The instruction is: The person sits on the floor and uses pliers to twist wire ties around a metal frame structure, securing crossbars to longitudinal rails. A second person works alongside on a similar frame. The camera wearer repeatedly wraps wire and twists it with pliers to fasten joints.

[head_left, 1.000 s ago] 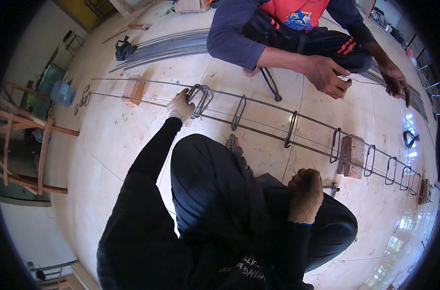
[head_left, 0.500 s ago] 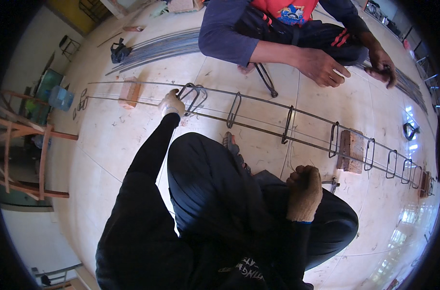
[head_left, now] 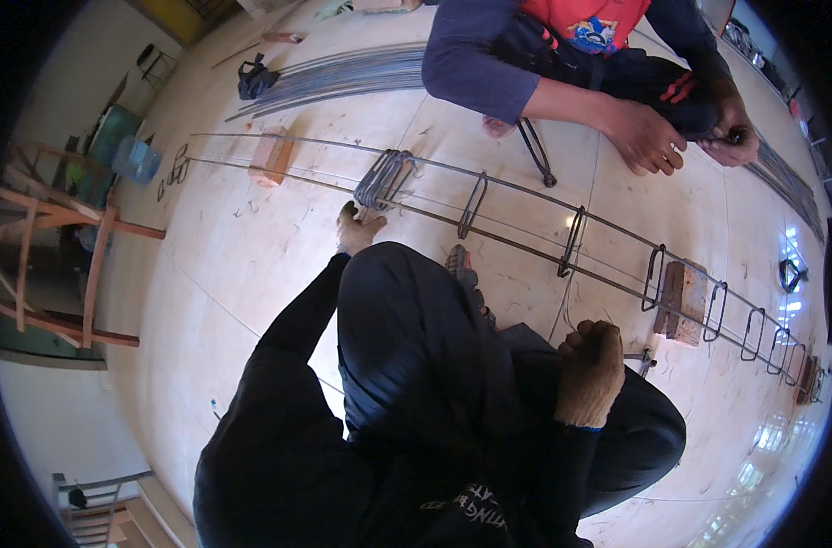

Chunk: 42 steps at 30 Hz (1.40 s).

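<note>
A long rebar cage lies across the floor in front of me, with square stirrups spaced along it. A bundle of several stirrups hangs bunched on its left part. My gloved left hand is stretched out just below that bundle, at the lower bar, and I cannot tell whether it grips anything. On my right knee rests my gloved right hand, fisted, with a small metal tool sticking out beside it. My dark trousers hide the floor between my hands.
Across the cage squats another person, both hands low by the floor. Wooden blocks prop the cage. Straight rods lie at the back, a wooden frame stands at the left, and loose stirrups lie nearby.
My left hand has come off the bunched stirrups and drawn back to just below the lower bar. My right hand stays on my knee. The other person's hands shifted right.
</note>
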Motion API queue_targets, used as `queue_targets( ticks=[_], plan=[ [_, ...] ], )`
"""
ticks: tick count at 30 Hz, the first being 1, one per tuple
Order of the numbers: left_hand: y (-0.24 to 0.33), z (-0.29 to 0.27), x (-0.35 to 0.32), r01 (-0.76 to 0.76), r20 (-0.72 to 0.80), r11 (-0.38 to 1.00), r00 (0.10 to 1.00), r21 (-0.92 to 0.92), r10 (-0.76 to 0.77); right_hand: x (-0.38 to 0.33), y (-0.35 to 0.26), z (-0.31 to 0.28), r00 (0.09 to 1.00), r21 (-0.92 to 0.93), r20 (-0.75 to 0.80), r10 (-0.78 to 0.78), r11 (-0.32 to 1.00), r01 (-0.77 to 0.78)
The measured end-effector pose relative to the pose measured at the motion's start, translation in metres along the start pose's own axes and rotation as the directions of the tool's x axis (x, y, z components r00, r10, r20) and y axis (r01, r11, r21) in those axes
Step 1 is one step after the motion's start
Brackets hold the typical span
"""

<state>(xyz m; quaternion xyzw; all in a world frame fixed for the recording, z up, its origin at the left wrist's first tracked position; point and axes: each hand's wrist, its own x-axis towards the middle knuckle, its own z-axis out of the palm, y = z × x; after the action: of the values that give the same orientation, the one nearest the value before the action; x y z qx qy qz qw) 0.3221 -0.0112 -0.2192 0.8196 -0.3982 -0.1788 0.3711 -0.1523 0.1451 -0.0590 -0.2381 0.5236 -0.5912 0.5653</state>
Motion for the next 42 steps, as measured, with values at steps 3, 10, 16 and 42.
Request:
queue_targets(
  ticks=[3, 10, 16, 42],
  plan=[
    [0.002, 0.013, 0.015, -0.137, -0.083, 0.99, 0.987, -0.019, 0.135, -0.001, 0.002, 0.003, 0.993, -0.059, 0.087, -0.082, 0.994, 0.088],
    [0.038, 0.014, 0.011, 0.015, -0.287, 0.995, 0.958, 0.1, 0.015, 0.005, 0.0, -0.008, 0.993, 0.083, 0.113, -0.018, 0.997, 0.009],
    [0.042, 0.009, 0.011, 0.048, -0.276, 0.998, 0.96, -0.038, -0.056, 0.002, -0.004, -0.001, 0.961, 0.145, 0.264, -0.083, 0.988, 0.046],
    [0.113, 0.022, 0.107, -0.09, 0.487, 0.996, 0.871, 0.026, 0.066, 0.002, -0.003, -0.002, 0.996, 0.189, -0.081, 0.041, 0.982, -0.025]
  ],
)
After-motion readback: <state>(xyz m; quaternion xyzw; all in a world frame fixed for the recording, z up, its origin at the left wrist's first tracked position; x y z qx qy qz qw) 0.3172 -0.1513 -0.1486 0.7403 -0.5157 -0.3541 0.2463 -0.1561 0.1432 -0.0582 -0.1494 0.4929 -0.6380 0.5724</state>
